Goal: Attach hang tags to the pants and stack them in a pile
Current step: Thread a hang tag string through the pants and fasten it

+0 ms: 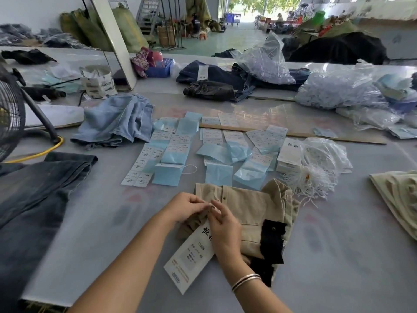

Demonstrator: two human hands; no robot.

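Folded beige pants (248,206) lie on the grey table in front of me, with a black fabric piece (272,240) on their right side. A long white hang tag (191,256) with black characters lies across their left edge. My left hand (185,206) and my right hand (223,224) meet at the tag's top end by the waistband, fingertips pinching something small there; the string itself is too small to see. A stack of blank hang tags (290,154) and a bundle of white strings (311,179) sit to the right.
Sheets of blue and white size stickers (176,152) spread beyond the pants. Dark jeans (40,195) lie at left, light blue jeans (117,120) behind them, beige pants (399,195) at the right edge. A fan (9,116) stands far left. Plastic bags (338,89) fill the back right.
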